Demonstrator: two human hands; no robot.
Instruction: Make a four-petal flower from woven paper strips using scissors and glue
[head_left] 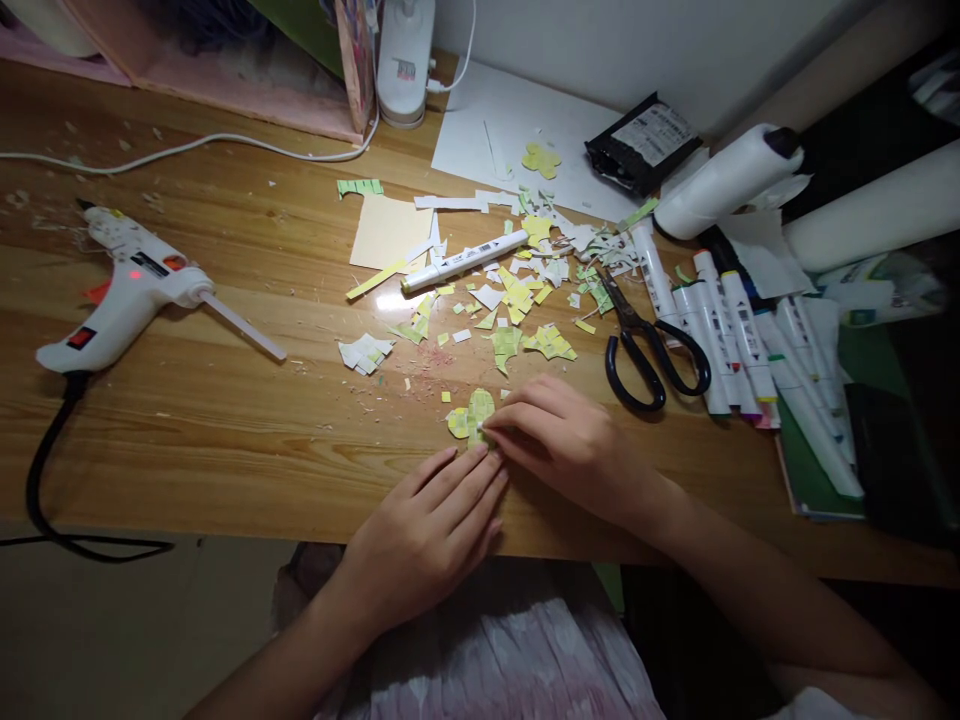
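Note:
A yellow-green paper flower (480, 404) made of patchy pieces lies flat near the table's front edge. My left hand (439, 520) rests on the tabletop with its fingers stretched out, the fingertips at the flower's lower edge. From the right, my right hand (577, 440) reaches over the flower with thumb and forefinger pinched at its middle. A tiny white spot shows by those fingertips, but I cannot make out what they hold. Part of the flower is hidden under the fingers. Just beyond it are paper scraps (550, 342) in yellow and green.
Black-handled scissors (637, 350) lie to the right, beside several markers (742, 330). A white glue gun (135, 280) with a lit red light lies at left, its cord over the edge. One marker (465, 262) rests among scraps; another paper flower (541, 160) sits on white paper.

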